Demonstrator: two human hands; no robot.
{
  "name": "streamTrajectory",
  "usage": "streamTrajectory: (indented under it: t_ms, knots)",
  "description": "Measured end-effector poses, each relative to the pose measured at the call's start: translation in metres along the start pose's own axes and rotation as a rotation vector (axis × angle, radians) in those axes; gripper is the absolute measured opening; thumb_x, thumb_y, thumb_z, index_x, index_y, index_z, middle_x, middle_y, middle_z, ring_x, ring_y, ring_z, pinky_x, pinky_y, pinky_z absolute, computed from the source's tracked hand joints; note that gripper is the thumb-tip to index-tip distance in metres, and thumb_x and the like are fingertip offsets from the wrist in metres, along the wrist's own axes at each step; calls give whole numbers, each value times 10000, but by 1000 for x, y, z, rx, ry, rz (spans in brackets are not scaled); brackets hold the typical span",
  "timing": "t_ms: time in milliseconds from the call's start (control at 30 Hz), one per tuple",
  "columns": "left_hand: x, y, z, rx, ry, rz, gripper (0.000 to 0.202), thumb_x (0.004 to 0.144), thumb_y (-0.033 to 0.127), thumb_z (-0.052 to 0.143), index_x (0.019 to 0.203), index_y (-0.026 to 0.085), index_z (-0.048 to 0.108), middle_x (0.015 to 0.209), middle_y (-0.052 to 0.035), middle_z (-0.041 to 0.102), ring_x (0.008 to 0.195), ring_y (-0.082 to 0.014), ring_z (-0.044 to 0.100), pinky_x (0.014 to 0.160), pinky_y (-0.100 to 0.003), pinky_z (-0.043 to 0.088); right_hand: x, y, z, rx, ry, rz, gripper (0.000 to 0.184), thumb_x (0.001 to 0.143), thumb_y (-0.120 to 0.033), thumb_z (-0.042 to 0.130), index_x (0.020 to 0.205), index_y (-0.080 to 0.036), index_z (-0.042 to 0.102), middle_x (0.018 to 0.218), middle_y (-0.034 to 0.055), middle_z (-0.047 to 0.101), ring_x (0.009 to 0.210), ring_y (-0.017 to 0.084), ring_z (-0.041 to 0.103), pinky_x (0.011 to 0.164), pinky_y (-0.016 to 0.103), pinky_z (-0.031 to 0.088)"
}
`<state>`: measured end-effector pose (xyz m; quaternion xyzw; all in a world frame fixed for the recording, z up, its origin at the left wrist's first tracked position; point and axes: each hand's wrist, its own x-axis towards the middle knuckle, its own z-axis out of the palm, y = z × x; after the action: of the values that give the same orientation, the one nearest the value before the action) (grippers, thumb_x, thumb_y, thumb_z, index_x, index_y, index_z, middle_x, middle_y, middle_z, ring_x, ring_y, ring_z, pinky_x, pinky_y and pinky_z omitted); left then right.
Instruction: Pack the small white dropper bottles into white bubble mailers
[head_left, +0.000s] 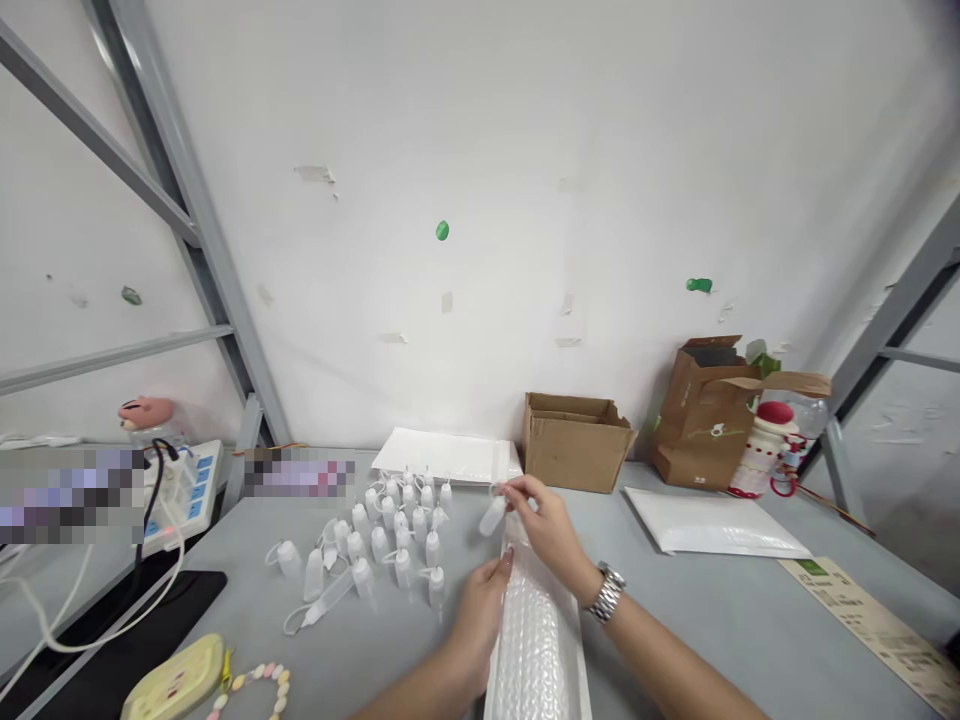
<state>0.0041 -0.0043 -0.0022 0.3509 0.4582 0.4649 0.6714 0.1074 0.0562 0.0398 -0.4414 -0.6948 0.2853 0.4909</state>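
My right hand [538,510], with a metal watch on the wrist, pinches a small translucent squeeze bottle [492,518] by its cap end. The bottle hangs tilted just above the far end of a white bubble mailer [541,640]. My left hand [484,605] is closed on the mailer's left edge near that end. To the left of my hands several similar white-capped bottles [379,543] stand in a loose group. One more bottle [328,598] lies on its side at the front of the group.
Against the wall are a flat white mailer [442,455], an open cardboard box [577,448] and a brown paper bag [701,430]. Another white mailer [716,524] lies at the right. A power strip [196,500] with cables and a yellow case [176,680] are at the left.
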Motion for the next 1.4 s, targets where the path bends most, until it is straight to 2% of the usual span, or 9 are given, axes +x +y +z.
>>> streamTrajectory:
  t_ms: [233, 533, 667, 800, 933, 1033, 1133, 1200, 1400]
  knots:
    - [-6, 6, 5, -100, -15, -43, 542, 559, 596, 684, 845, 136, 676, 759, -72, 702, 815, -272, 622, 771, -341, 420, -19, 24, -50, -7, 159, 118, 370, 775, -551, 514, 717, -197, 605, 717, 51, 652, 687, 197, 586, 664, 313, 453]
    - [-12, 13, 9, -24, 44, 18, 504, 552, 574, 702, 830, 153, 690, 832, -48, 705, 924, -271, 585, 822, -316, 410, -37, 25, -24, 208, 73, 347, 309, 709, -493, 618, 704, -196, 534, 587, 3, 612, 593, 168, 555, 565, 273, 413]
    - [-13, 12, 8, -35, 74, 29, 481, 572, 557, 702, 838, 157, 687, 827, -50, 703, 941, -266, 581, 817, -305, 413, -46, 14, -17, 47, -33, 321, 378, 799, -502, 490, 583, -193, 505, 531, -28, 504, 532, 132, 454, 508, 253, 348]
    - [-10, 11, 6, -114, 51, 4, 484, 561, 541, 719, 839, 147, 682, 810, -66, 708, 879, -266, 613, 791, -322, 433, -45, 8, -18, -121, -176, 166, 477, 858, -464, 421, 473, -191, 489, 495, -23, 451, 586, 145, 455, 637, 291, 387]
    - [-8, 14, 3, -141, 82, 12, 465, 563, 516, 733, 848, 152, 684, 858, -78, 714, 912, -276, 618, 813, -331, 441, -36, 18, -34, -136, 33, 27, 256, 806, -441, 539, 810, -220, 669, 879, 62, 595, 873, 213, 526, 828, 373, 406]
    - [-7, 16, 3, -151, 113, -16, 447, 587, 499, 729, 874, 160, 683, 904, -89, 713, 912, -269, 626, 824, -335, 448, -30, 29, -50, -42, 171, 192, 417, 686, -454, 662, 1030, -220, 625, 991, 90, 577, 884, 228, 545, 798, 396, 444]
    - [-7, 17, 4, -135, 60, -61, 466, 603, 523, 708, 860, 136, 677, 848, -106, 716, 816, -264, 648, 767, -343, 469, -31, 34, -59, 272, -133, 496, 371, 673, -477, 663, 858, -155, 670, 782, 62, 620, 660, 170, 566, 609, 312, 471]
    - [-6, 16, 6, -113, 12, -54, 477, 592, 530, 713, 843, 126, 669, 812, -108, 715, 771, -261, 653, 725, -342, 475, -34, 33, -60, 479, -306, 577, 325, 690, -451, 661, 753, -132, 675, 682, 42, 625, 600, 143, 557, 569, 274, 452]
    - [-4, 12, 4, -68, 5, -4, 459, 530, 463, 774, 818, 124, 662, 770, -89, 712, 759, -251, 650, 694, -315, 466, -36, 30, -61, 539, -315, 517, 267, 656, -363, 717, 833, -164, 714, 783, 40, 671, 694, 145, 581, 675, 281, 448]
